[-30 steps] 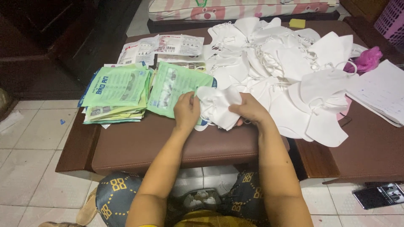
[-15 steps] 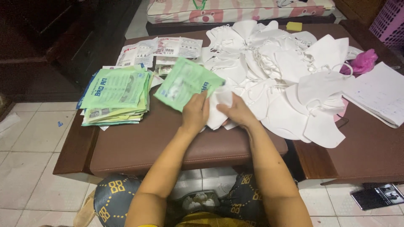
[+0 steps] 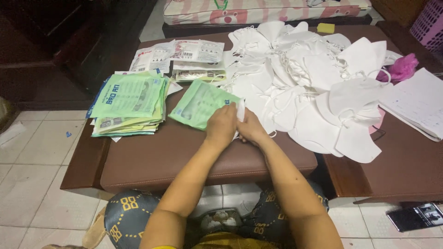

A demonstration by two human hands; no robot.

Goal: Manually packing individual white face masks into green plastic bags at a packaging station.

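Observation:
My left hand [image 3: 221,125] and my right hand [image 3: 251,129] are pressed together at the front middle of the brown table [image 3: 152,159]. Between them they pinch a folded white face mask [image 3: 241,110], of which only a narrow edge shows. My left hand also touches the near corner of a light green packet [image 3: 199,103] that lies flat just left of the hands. A big heap of white face masks [image 3: 314,87] spreads to the right of my right hand.
A stack of green packets [image 3: 129,103] lies at the table's left edge. More printed packets [image 3: 177,53] lie at the back left. White papers [image 3: 415,103] and a pink cloth [image 3: 402,68] are at the right. A dark flat device [image 3: 415,216] lies on the tiled floor.
The loose mask that my hands held open has been folded up small between them. The green packet has shifted to lie flat beside my left hand. The camera has tilted a little.

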